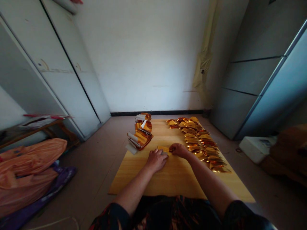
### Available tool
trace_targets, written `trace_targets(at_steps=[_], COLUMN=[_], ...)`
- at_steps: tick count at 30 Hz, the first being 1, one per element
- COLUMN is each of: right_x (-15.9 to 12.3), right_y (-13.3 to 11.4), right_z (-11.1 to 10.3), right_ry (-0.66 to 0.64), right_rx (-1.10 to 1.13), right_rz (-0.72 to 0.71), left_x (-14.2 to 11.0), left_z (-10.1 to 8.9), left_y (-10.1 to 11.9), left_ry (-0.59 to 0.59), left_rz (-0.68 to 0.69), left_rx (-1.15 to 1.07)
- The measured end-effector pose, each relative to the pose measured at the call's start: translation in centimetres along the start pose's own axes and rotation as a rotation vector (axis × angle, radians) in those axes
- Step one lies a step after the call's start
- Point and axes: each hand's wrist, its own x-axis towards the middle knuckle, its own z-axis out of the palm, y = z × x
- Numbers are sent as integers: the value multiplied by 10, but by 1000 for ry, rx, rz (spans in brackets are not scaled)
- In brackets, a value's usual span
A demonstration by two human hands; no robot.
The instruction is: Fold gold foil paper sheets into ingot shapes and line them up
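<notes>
A small sheet of gold foil paper (pixel 163 149) lies on a yellow wooden board (pixel 177 179) on the floor. My left hand (pixel 156 159) presses down on the sheet's near left part, fingers curled over it. My right hand (pixel 177 149) pinches the sheet's right edge with closed fingers. Left of my hands, a pile of unfolded gold and white foil sheets (pixel 140 135) curls up on the board. Along the board's right side runs a long row of several folded gold foil pieces (pixel 201 143).
Orange and purple plastic bags (pixel 28 172) lie on the floor at left beside a low wooden shelf (pixel 35 127). White cupboard doors (pixel 55 70) stand left, grey cabinets (pixel 259 76) right. A white box (pixel 256 147) sits on the floor at right.
</notes>
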Motion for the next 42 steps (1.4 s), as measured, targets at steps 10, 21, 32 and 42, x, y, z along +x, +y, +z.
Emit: trace_targets(at_steps=[10,21,32,42], right_x=[-1,-2,-25,-32], right_y=[-29,-2,-36,-36], right_z=[1,3,3,6], right_ry=[78,-44,-86,-27], right_rx=[-184,-97,-337,-335], right_rz=[169,-107,-180,-241], left_x=[1,14,22,3], left_z=[4,12,21,19], left_y=[-1,-4,-20,-17], left_ry=[8,107,188,181], left_rz=[-14,-191,-213,-21], left_rx=[-9,-167,-106,-20])
